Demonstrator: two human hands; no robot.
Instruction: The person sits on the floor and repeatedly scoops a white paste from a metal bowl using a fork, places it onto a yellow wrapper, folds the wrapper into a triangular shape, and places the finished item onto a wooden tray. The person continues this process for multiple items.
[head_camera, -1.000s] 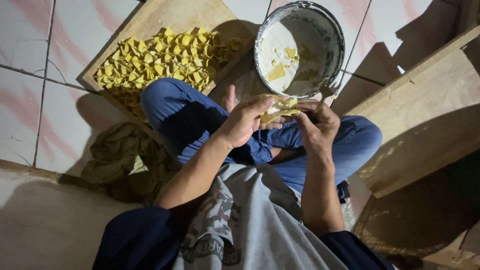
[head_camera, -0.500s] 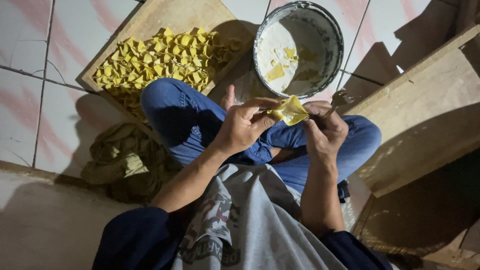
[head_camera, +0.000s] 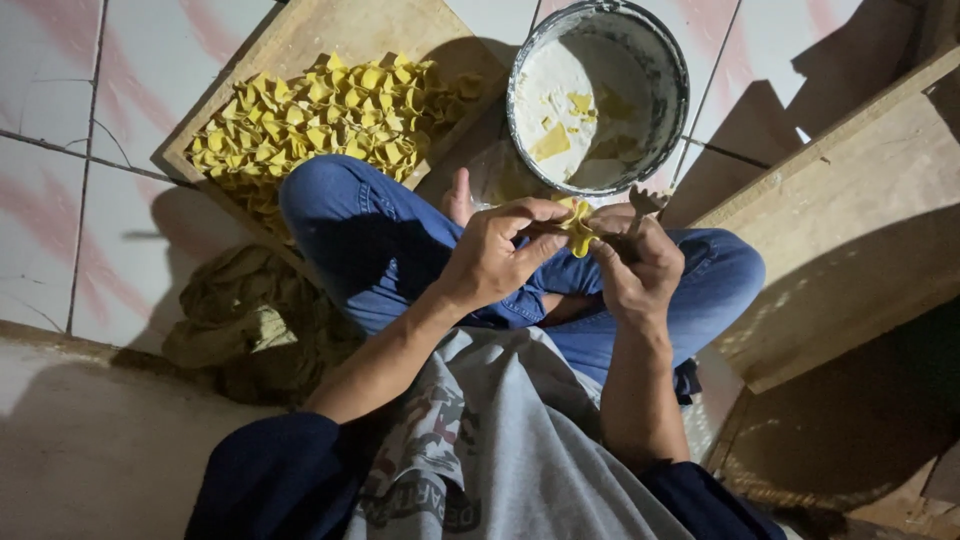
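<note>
Tiled floor (head_camera: 150, 90) underneath, person cross-legged, left hand (head_camera: 497, 252) and right hand (head_camera: 635, 265) both pinched shut on a small yellow folded wrapper (head_camera: 577, 228) above the lap, wooden tray (head_camera: 300, 45) of folded pieces at floor's top edge, white bucket (head_camera: 660, 50) just beside it

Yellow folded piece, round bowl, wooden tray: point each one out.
yellow folded piece (head_camera: 577, 228), head view, on its centre between the hands.
round bowl (head_camera: 676, 60), head view, on its right rim.
wooden tray (head_camera: 300, 45), head view, on bare wood.

I see yellow folded dumplings (head_camera: 330, 110) on a brown wooden tray (head_camera: 300, 40). My jeans (head_camera: 370, 240) are blue. The floor tiles (head_camera: 60, 90) are white, streaked pink.
</note>
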